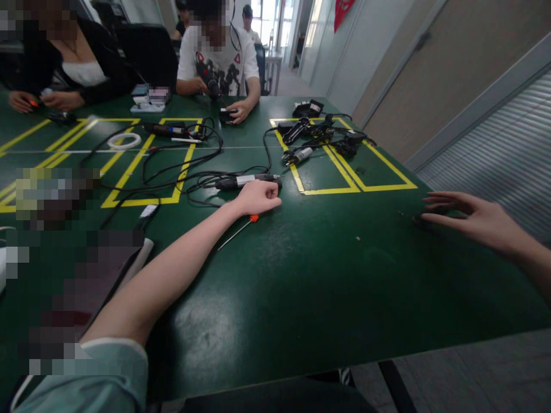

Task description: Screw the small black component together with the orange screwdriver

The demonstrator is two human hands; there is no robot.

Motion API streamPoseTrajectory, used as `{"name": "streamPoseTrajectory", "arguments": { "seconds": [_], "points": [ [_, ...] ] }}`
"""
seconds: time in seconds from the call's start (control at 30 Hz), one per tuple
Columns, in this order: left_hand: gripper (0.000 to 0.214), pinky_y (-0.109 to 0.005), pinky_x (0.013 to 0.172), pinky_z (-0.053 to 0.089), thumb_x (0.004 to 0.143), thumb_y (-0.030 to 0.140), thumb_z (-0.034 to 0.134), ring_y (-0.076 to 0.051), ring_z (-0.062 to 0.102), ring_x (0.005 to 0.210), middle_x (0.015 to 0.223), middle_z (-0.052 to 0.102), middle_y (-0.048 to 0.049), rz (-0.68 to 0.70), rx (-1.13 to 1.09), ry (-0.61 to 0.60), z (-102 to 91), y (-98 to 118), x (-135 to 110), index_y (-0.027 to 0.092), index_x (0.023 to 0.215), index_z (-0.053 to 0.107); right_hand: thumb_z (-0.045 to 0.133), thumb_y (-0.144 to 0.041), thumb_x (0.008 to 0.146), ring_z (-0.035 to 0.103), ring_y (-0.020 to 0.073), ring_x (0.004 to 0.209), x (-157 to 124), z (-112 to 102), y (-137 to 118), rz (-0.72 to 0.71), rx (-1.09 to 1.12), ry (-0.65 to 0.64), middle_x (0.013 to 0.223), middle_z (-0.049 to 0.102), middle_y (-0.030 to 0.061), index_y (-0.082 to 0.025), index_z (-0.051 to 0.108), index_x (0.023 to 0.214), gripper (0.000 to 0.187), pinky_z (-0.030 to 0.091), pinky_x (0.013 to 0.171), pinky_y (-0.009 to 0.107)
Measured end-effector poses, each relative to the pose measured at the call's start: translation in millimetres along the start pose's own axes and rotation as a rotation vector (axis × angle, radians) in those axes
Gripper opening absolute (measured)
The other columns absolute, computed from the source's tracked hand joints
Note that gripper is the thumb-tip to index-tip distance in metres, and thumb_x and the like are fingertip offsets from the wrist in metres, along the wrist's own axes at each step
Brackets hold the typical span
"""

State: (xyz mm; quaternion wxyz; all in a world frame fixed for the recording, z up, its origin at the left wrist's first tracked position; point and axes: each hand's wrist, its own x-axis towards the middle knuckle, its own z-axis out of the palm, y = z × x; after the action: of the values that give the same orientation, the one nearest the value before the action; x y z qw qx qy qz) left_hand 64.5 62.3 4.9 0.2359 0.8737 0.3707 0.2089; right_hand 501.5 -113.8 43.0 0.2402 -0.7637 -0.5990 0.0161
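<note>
My left hand is closed over a screwdriver in the middle of the green table. Its thin metal shaft and orange collar show below the hand, while the handle is hidden under my curled fingers. Just behind the knuckles lies a black electric screwdriver with a cable. My right hand hovers over the table's right side, fingers apart and slightly bent, holding nothing visible. Small dark bits lie near its fingertips, too blurred to name.
Yellow tape marks rectangles on the table. Black tools and cables lie at the far right, near a silver-bodied tool. A white ring and looping cables lie to the left. Across the table, a person in a white shirt handles a black part.
</note>
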Motion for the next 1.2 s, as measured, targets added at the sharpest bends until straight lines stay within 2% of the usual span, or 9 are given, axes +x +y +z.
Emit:
{"name": "streamPoseTrajectory", "arguments": {
  "seconds": [0.07, 0.13, 0.2, 0.3, 0.53, 0.63, 0.97, 1.1, 1.2],
  "points": [
    [0.012, -0.027, 0.062, 0.032, 0.072, 0.027, 0.060, -0.014, 0.051, 0.060, 0.059, 0.058, 0.0025, 0.002, 0.003, 0.005, 0.0, 0, 0, 0.019, 0.064, 0.057, 0.062, -0.067, 0.072, 0.075, 0.0348, 0.093, 4, -2, -3, -0.017, -0.022, 0.080, 0.107, 0.079, 0.0153, -0.023, 0.070, 0.106, 0.057, 0.063, 0.078, 0.050],
    [0.013, -0.027, 0.062, 0.032, 0.072, 0.027, 0.060, -0.014, 0.051, 0.060, 0.060, 0.058, 0.0026, 0.001, 0.003, 0.007, -0.1, 0, 0, 0.019, 0.064, 0.057, 0.057, -0.063, 0.078, 0.072, 0.0375, 0.102, 10, -4, -7, -0.224, -0.210, 0.142, 0.108, 0.077, 0.0180, -0.021, 0.072, 0.100, 0.049, 0.058, 0.083, 0.053],
    [0.013, -0.027, 0.062, 0.032, 0.072, 0.027, 0.060, -0.014, 0.051, 0.060, 0.060, 0.058, 0.0028, 0.000, -0.002, 0.004, -0.3, 0, 0, 0.019, 0.064, 0.056, 0.051, -0.057, 0.082, 0.069, 0.0384, 0.102, 17, -3, -12, -0.438, -0.433, 0.034, 0.099, 0.079, 0.0164, -0.023, 0.075, 0.092, 0.043, 0.053, 0.086, 0.055],
    [0.013, -0.027, 0.062, 0.032, 0.072, 0.027, 0.060, -0.014, 0.051, 0.060, 0.060, 0.057, 0.0029, 0.001, -0.006, -0.001, -0.3, 0, 0, 0.019, 0.063, 0.055, 0.046, -0.047, 0.086, 0.069, 0.0348, 0.099, 28, 4, -21, -0.588, -0.653, -0.173, 0.095, 0.081, 0.0142, -0.023, 0.079, 0.090, 0.042, 0.047, 0.094, 0.055],
    [0.012, -0.027, 0.063, 0.031, 0.071, 0.028, 0.059, -0.013, 0.050, 0.059, 0.060, 0.057, 0.0029, -0.001, -0.011, 0.009, -0.1, 1, -1, 0.019, 0.065, 0.056, 0.046, -0.035, 0.089, 0.075, 0.0297, 0.097, 39, 17, -33, -0.494, -0.831, -0.453, 0.098, 0.083, 0.0117, -0.023, 0.083, 0.095, 0.039, 0.044, 0.099, 0.051],
    [0.012, -0.027, 0.063, 0.031, 0.071, 0.028, 0.059, -0.013, 0.049, 0.059, 0.060, 0.057, 0.0028, 0.006, -0.014, 0.006, -0.2, 1, -1, 0.018, 0.064, 0.055, 0.047, -0.031, 0.089, 0.076, 0.0292, 0.099, 39, 16, -33, -0.453, -0.844, -0.491, 0.100, 0.083, 0.0121, -0.022, 0.083, 0.097, 0.038, 0.045, 0.099, 0.050],
    [0.012, -0.027, 0.062, 0.032, 0.071, 0.027, 0.060, -0.013, 0.050, 0.059, 0.059, 0.057, 0.0030, 0.004, -0.010, 0.008, 0.9, 0, -1, 0.019, 0.064, 0.055, 0.045, -0.029, 0.088, 0.076, 0.0283, 0.087, 37, 16, -39, -0.501, -0.822, -0.475, 0.089, 0.081, 0.0124, -0.020, 0.077, 0.087, 0.032, 0.048, 0.091, 0.046],
    [0.012, -0.027, 0.062, 0.032, 0.071, 0.027, 0.060, -0.014, 0.050, 0.059, 0.060, 0.057, 0.0028, 0.003, -0.008, 0.008, 0.3, 0, -1, 0.018, 0.064, 0.055, 0.051, -0.040, 0.083, 0.073, 0.0298, 0.080, 33, 12, -44, -0.473, -0.678, -0.380, 0.080, 0.077, 0.0125, -0.021, 0.070, 0.076, 0.028, 0.051, 0.083, 0.045],
    [0.011, -0.026, 0.062, 0.032, 0.071, 0.027, 0.059, -0.014, 0.050, 0.059, 0.060, 0.057, 0.0025, 0.007, -0.023, -0.003, -0.1, 1, -1, 0.019, 0.065, 0.056, 0.050, -0.048, 0.079, 0.069, 0.0294, 0.071, 27, 7, -42, -0.426, -0.504, -0.231, 0.072, 0.072, 0.0114, -0.023, 0.066, 0.071, 0.030, 0.051, 0.069, 0.041]
  ]
}}
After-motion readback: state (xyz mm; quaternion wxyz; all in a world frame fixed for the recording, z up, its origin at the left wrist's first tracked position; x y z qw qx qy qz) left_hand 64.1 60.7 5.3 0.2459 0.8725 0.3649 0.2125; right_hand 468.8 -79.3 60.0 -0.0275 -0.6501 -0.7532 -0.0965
